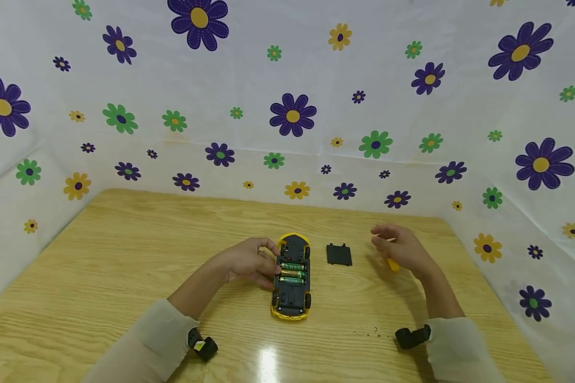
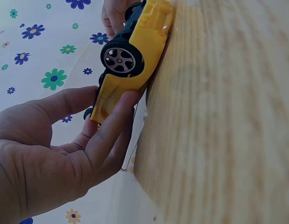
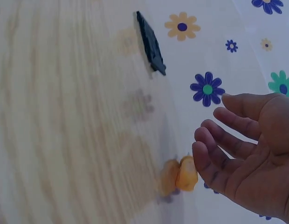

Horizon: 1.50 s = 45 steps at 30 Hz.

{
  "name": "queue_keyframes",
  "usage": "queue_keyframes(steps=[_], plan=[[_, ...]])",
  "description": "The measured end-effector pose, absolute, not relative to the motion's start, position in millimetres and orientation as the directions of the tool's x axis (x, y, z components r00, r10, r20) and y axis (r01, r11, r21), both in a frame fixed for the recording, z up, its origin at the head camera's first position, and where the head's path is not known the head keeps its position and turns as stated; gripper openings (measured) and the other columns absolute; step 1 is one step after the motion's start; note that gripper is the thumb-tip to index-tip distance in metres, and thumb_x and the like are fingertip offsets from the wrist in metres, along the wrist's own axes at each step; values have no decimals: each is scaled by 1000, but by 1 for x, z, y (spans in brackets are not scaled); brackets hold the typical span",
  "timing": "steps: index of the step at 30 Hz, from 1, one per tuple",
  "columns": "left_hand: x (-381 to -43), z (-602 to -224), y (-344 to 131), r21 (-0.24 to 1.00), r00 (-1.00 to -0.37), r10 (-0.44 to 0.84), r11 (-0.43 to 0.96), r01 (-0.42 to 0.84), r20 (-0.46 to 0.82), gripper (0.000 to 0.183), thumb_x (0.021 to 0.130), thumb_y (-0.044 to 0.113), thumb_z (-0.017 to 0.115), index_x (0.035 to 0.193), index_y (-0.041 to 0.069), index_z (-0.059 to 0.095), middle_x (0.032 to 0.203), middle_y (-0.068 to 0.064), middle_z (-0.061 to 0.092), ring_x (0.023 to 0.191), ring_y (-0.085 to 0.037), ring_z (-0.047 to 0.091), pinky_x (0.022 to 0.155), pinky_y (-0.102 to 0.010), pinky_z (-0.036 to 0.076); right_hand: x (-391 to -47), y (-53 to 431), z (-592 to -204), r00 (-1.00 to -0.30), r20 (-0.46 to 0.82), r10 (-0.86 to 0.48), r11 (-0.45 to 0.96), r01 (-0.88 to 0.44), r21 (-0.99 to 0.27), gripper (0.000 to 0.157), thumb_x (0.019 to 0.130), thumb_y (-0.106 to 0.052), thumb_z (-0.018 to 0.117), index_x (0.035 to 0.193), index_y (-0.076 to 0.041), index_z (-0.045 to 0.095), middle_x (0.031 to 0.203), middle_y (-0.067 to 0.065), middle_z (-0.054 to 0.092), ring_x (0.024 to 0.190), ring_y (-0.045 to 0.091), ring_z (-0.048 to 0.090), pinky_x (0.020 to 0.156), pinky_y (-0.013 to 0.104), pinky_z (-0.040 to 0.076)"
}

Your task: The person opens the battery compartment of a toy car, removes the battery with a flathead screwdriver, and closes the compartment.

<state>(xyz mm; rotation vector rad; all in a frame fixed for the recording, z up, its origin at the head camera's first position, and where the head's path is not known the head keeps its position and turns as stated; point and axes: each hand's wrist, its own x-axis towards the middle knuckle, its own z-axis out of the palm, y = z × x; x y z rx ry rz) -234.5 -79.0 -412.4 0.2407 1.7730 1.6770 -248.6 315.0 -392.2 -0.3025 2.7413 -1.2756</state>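
Observation:
A yellow toy car (image 1: 292,314) lies upside down on the table, its black underside facing up. Several green-and-gold batteries (image 1: 292,273) sit side by side in its open compartment. My left hand (image 1: 251,263) grips the car's left side; in the left wrist view the thumb is at the underside's edge and the fingers (image 2: 112,121) lie along the yellow body. My right hand (image 1: 400,249) hovers with loosely bent fingers, holding nothing. Just below it is an orange handle-like object (image 3: 187,173), mostly hidden by the hand in the head view. A black battery cover (image 1: 339,255) lies between car and right hand.
Tiny dark bits, perhaps screws (image 1: 376,332), lie on the wooden table (image 1: 172,223) in front of the right hand. A white flowered cloth (image 1: 249,80) stands behind the table and along its sides. Each wrist wears a small black camera (image 1: 203,347).

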Motion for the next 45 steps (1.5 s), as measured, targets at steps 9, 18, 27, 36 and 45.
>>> queue_keyframes(steps=[9, 18, 27, 36, 45], plan=[[-234, -413, -79, 937, -749, 567, 149, -314, -342, 37, 93, -7, 65, 125, -2, 46, 106, -24, 67, 84, -32, 72, 79, -47, 64, -247, 334, -394, -980, -31, -199, 666, -112, -737, 46, 107, -28, 58, 139, 6, 54, 122, 26, 64, 102, 35, 65, 76, 31, 60], [-233, -412, -80, 937, -753, 561, 153, -315, -345, 38, 93, -7, 65, 126, -2, 46, 107, -23, 66, 83, -30, 70, 78, -46, 64, -249, 343, -392, -983, -69, -169, 681, -66, -729, 41, 106, -23, 59, 134, 8, 56, 116, 27, 62, 93, 30, 60, 68, 29, 59], [-234, -413, -80, 935, -756, 553, 155, -320, -350, 38, 93, -7, 65, 126, -2, 47, 108, -23, 65, 87, -31, 69, 79, -47, 64, -254, 351, -392, -984, -102, -146, 714, -33, -700, 42, 105, -23, 60, 133, 8, 55, 116, 27, 61, 91, 29, 60, 70, 30, 60], [-234, -410, -80, 937, -754, 559, 155, -313, -344, 37, 93, -8, 64, 125, -2, 47, 108, -23, 66, 85, -30, 69, 78, -46, 64, -256, 360, -395, -989, -78, -122, 791, -50, -610, 47, 104, -21, 61, 138, 10, 50, 118, 33, 61, 89, 29, 65, 71, 32, 59], [-234, -410, -79, 934, -756, 553, 148, -325, -350, 37, 93, -8, 63, 125, -1, 47, 108, -24, 65, 89, -32, 69, 79, -47, 64, -254, 367, -400, -988, -78, -131, 853, -72, -516, 49, 101, -22, 65, 134, 11, 51, 113, 33, 64, 92, 35, 66, 72, 38, 60]])
